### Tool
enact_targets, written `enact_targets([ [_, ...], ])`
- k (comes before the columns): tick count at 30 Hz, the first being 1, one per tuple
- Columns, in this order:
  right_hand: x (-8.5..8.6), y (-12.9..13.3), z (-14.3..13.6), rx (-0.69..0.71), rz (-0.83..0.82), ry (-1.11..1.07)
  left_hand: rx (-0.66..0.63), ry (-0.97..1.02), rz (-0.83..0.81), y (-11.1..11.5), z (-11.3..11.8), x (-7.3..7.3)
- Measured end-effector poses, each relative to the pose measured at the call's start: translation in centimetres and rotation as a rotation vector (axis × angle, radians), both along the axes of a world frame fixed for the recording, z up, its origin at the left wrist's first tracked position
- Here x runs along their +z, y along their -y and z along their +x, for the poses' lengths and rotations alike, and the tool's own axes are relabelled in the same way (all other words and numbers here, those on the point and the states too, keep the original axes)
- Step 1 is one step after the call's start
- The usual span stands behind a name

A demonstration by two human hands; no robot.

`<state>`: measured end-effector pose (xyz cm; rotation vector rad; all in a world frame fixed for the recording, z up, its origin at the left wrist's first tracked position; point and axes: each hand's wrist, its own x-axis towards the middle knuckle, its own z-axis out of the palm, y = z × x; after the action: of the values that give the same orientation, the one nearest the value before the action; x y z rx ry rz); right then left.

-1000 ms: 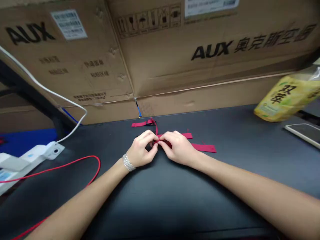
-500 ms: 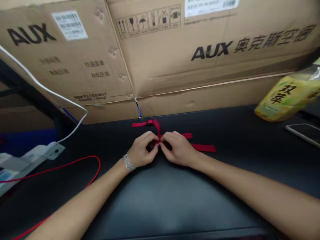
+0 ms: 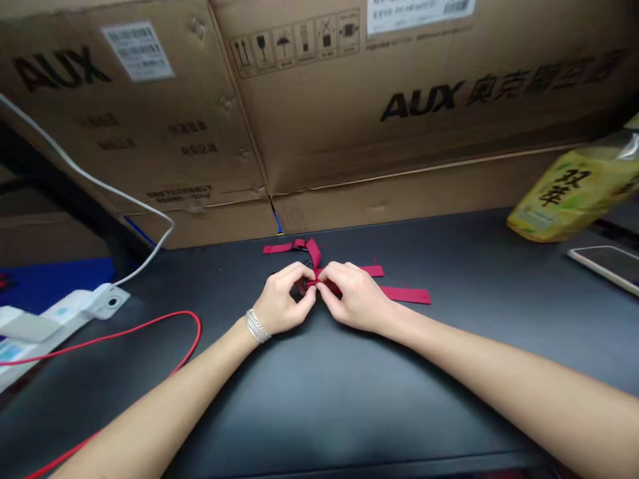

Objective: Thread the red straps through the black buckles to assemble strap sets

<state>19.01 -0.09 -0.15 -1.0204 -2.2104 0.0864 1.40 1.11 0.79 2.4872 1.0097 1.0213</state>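
A dark red fabric strap (image 3: pixel 407 294) lies in several lengths across the black table (image 3: pixel 319 399). Both hands pinch its middle, thumbs and forefingers nearly meeting. My left hand (image 3: pixel 287 299), with a silver bracelet (image 3: pixel 257 325) at the wrist, is closed on the strap from the left. From the other side my right hand (image 3: pixel 352 297) grips it, fingertips almost against the left ones. One length with a small dark piece on it, perhaps a buckle, bends away behind my left hand. Two tails stick out to the right from behind my right hand. The part between the fingertips is mostly hidden.
Large cardboard boxes (image 3: pixel 319 120) stand along the back edge. At the right are a yellow-labelled bottle (image 3: pixel 569 193) and a phone (image 3: pixel 606 266). A red cable (image 3: pixel 194 326), a white cable (image 3: pixel 124 193) and a white power strip (image 3: pixel 64 326) occupy the left side.
Both hands stay almost in place, still pinching the strap, with only a slight shift at the fingertips. The boxes look darker and the table lighter.
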Motion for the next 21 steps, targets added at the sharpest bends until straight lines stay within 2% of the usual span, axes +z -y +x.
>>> enact_targets([
  [9,-0.38,0.03,0.06,-0.064,-0.106,-0.189,-0.002,0.017,-0.018,-0.29,-0.15,-0.23],
  [17,-0.48,-0.08,0.06,-0.04,-0.107,-0.217,0.025,0.039,-0.004,-0.37,-0.02,-0.48],
  [21,-0.52,-0.08,0.04,-0.037,-0.123,-0.235,0.058,0.086,-0.049,-0.42,-0.04,-0.49],
])
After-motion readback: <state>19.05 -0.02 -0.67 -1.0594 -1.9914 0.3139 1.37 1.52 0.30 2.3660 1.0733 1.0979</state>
